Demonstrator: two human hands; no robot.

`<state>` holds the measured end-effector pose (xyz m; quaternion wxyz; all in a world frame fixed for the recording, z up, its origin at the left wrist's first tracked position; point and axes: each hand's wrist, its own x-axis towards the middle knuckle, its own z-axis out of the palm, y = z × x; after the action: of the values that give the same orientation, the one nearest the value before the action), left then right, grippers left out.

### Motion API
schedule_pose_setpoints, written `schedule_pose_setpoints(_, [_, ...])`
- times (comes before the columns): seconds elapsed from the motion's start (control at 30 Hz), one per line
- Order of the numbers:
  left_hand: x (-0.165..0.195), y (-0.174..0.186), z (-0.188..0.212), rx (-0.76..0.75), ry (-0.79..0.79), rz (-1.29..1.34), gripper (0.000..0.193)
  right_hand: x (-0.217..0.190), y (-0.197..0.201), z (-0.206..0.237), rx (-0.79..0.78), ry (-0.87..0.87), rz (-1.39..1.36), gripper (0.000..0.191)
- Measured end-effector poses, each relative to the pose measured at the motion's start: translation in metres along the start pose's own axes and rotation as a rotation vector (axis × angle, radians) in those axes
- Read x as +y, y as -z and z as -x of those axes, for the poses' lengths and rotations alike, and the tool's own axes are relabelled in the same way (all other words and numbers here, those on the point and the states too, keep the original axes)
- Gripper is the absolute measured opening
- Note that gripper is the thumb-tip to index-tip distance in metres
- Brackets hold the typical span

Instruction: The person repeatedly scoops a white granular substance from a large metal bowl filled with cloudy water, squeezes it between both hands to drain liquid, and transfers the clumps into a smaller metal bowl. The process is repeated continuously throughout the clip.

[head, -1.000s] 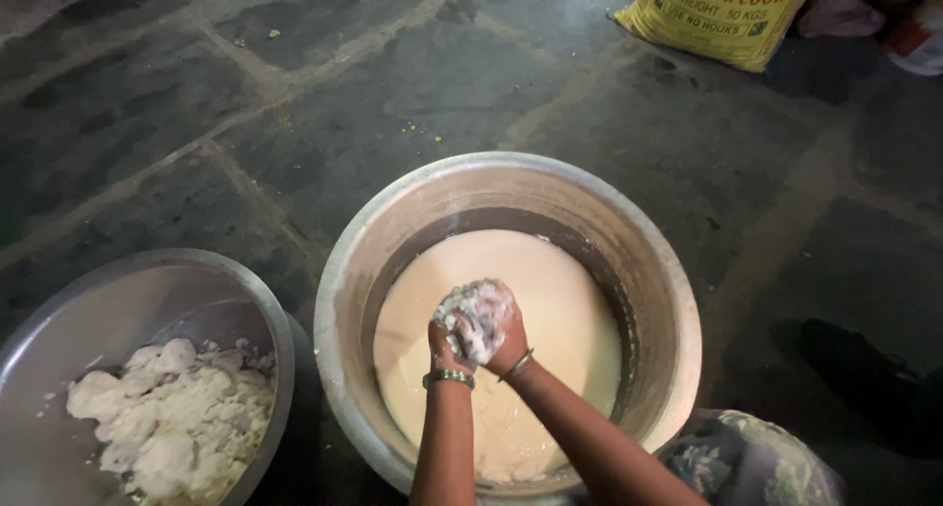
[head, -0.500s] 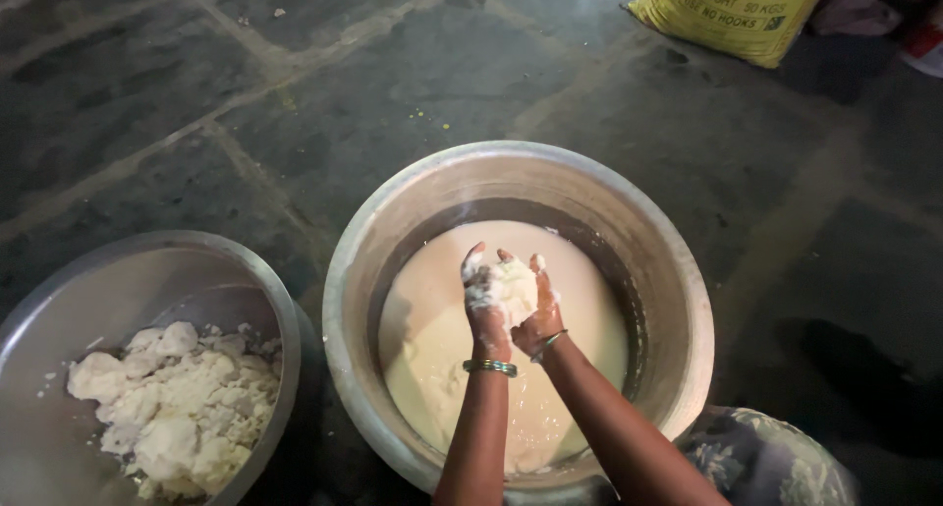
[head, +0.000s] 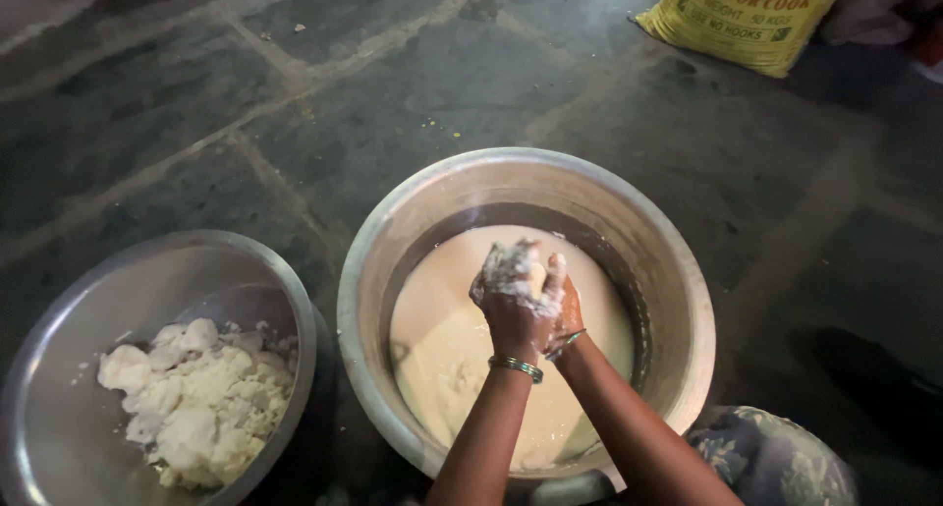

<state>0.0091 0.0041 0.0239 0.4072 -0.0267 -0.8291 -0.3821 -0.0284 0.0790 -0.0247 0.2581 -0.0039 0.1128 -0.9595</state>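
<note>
Left hand (head: 513,305) and right hand (head: 567,312) are clenched together on a white lump (head: 511,267), held above pale liquid inside the large metal pot (head: 678,270). Left of the pot: bowl (head: 59,319) of curds (head: 196,398).

A yellow printed sack (head: 744,15) lies on the stone floor (head: 295,123), top right.

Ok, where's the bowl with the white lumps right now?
In the head view, the metal bowl of white lumps sits at the lower left on the stone floor, right beside the big metal pot that both hands work over.
</note>
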Motion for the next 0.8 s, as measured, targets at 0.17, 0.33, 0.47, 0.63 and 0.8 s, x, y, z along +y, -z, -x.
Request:
schedule_pose_setpoints(0.17, [0.005,0.03,-0.011,-0.184,-0.201,-0.091,0.038,0.005,0.008,0.002,0.03,0.026,0.101,0.058])
schedule_pose_setpoints(0.33, [0.004,0.037,-0.005,-0.172,-0.175,-0.044,0.036,0.014,0.012,0.0,0.027,0.049,0.161,0.053])
schedule_pose_setpoints(0.47, [0.002,0.026,0.007,-0.141,-0.234,-0.048,0.031,0.017,0.019,0.002,0.037,0.081,0.216,0.048])
schedule_pose_setpoints(0.63, [-0.01,0.025,0.009,-0.201,-0.258,-0.055,0.024,0.017,0.031,0.001,0.039,0.117,0.294,0.043])
schedule_pose_setpoints(0.8, [-0.007,0.028,0.008,-0.193,-0.256,0.013,0.021,0.017,0.04,-0.001,0.039,0.152,0.385,0.038])
